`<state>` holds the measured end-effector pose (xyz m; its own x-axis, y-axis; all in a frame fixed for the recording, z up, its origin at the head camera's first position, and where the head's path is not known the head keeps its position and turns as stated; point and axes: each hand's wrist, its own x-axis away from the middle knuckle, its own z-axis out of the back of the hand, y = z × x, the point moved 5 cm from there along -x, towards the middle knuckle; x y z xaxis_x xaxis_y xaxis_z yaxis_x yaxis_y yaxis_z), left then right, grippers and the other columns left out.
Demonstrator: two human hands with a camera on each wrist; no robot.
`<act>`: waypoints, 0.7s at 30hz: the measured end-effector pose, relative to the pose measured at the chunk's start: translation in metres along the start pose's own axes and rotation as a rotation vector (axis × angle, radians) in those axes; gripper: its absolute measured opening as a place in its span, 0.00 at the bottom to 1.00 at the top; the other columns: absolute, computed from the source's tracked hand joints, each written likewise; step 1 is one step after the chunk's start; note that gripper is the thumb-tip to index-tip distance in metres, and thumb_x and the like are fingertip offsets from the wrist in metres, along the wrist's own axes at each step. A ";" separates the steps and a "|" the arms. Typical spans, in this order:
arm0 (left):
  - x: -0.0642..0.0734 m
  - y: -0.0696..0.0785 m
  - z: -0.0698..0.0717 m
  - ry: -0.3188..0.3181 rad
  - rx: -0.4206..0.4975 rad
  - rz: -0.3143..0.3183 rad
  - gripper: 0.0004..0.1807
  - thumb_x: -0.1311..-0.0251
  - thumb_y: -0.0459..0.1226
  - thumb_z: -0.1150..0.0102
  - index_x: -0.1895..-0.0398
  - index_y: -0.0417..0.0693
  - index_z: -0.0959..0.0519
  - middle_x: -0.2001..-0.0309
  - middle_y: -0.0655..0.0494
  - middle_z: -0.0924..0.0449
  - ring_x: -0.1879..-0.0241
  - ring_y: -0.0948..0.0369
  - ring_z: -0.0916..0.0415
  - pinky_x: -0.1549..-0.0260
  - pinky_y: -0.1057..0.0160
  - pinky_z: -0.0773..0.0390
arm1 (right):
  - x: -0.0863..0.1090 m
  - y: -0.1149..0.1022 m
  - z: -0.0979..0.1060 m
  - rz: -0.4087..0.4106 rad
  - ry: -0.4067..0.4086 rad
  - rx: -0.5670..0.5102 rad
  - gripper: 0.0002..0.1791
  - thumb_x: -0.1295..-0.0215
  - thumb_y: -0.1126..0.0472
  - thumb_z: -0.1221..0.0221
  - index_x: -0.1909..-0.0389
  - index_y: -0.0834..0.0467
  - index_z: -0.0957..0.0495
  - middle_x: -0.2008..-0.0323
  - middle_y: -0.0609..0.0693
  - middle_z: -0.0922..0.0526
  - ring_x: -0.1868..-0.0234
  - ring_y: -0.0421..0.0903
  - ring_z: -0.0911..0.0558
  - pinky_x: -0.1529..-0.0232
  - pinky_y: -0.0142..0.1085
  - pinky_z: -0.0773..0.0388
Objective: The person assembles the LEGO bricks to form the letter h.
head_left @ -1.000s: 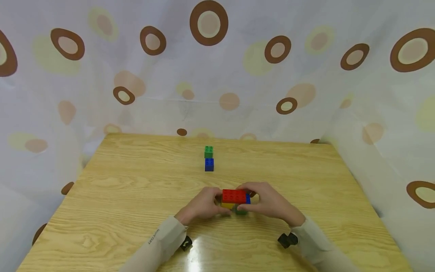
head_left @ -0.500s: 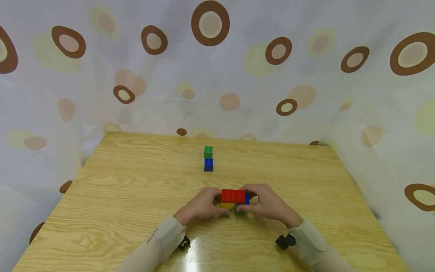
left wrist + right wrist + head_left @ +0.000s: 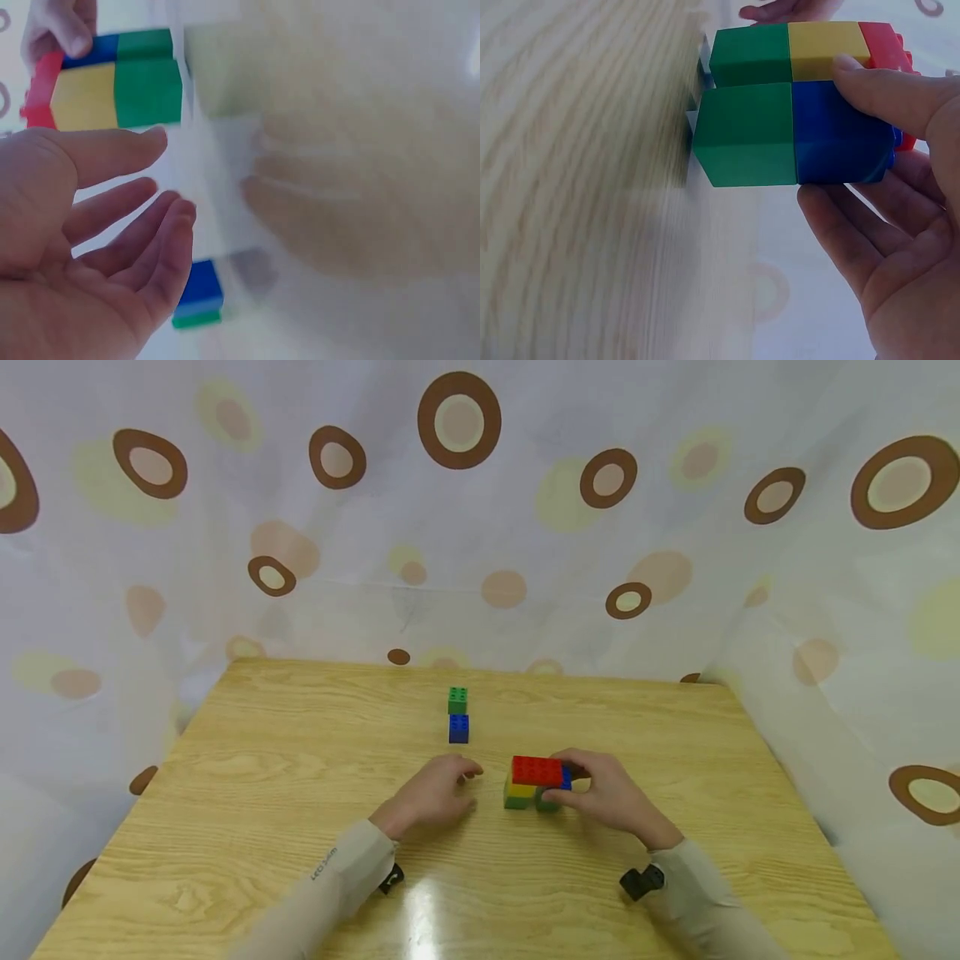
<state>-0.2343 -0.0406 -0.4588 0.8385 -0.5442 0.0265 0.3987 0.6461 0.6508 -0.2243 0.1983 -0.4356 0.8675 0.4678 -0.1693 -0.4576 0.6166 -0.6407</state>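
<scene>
My right hand [image 3: 611, 797] pinches the blue brick [image 3: 836, 146] of a small toy-brick build between thumb and fingers. In the right wrist view, that blue brick sits on a green brick [image 3: 742, 139]. Beside them a second column has a yellow brick [image 3: 521, 791] over another green brick [image 3: 515, 803]. A long red brick [image 3: 537, 770] with studs spans the top of both columns. My left hand [image 3: 435, 793] is apart from the build, to its left, its fingers loosely bent around nothing. The left wrist view has the build beyond the thumb.
A loose blue brick [image 3: 459, 729] and a loose green brick [image 3: 457, 700] stand one behind the other farther back on the wooden table [image 3: 322, 727]. A patterned curtain [image 3: 360, 527] rises behind the table and along its sides.
My left hand has let go of the build and drawn back to the left. The right hand has shifted the build a little right and away from me.
</scene>
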 end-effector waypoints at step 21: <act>-0.059 -0.026 0.036 0.095 -0.276 0.172 0.25 0.29 0.38 0.40 0.32 0.39 0.28 0.35 0.40 0.26 0.36 0.45 0.27 0.38 0.48 0.25 | 0.007 0.029 0.012 -0.015 0.022 -0.019 0.26 0.38 0.55 0.29 0.41 0.60 0.22 0.49 0.53 0.14 0.51 0.50 0.13 0.48 0.46 0.17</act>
<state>-0.3078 -0.0448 -0.4502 0.9277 -0.3712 0.0388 0.3234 0.8515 0.4126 -0.2341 0.2271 -0.4467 0.8784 0.4446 -0.1753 -0.4406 0.6113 -0.6575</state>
